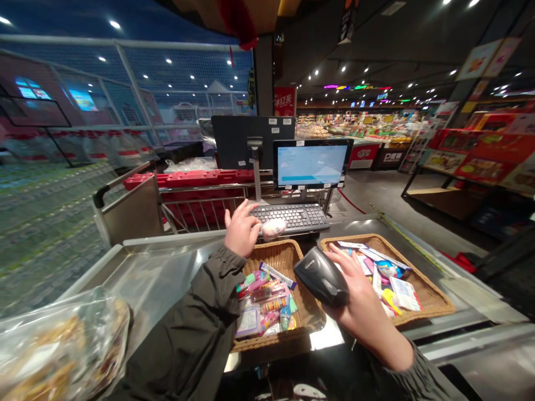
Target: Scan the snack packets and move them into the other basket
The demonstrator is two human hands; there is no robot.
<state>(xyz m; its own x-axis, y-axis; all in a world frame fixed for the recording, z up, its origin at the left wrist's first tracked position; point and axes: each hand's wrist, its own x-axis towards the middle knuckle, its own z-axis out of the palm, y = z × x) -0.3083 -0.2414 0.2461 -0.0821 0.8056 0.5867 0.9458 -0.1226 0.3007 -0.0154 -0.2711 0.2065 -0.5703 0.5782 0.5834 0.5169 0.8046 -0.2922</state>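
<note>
My left hand (pixel 243 229) is over the left end of a black keyboard (pixel 292 216), fingers apart and reaching onto the keys. A white rounded thing (pixel 273 228) lies right beside its fingertips, at the keyboard's front edge; I cannot make out its kind. My right hand (pixel 359 289) is wrapped round a black handheld barcode scanner (pixel 321 277), held above the gap between two wicker baskets. The left basket (pixel 311 312) and the right basket (pixel 438 305) both contain small colourful packets and toys.
Behind the keyboard stand a lit monitor (pixel 312 163) and a second screen (pixel 234 139) seen from the back. A clear bag of food (pixel 62 345) lies on the metal counter (pixel 163 278) at left. Beyond are a cart (pixel 196 209) and shop shelves (pixel 480 150).
</note>
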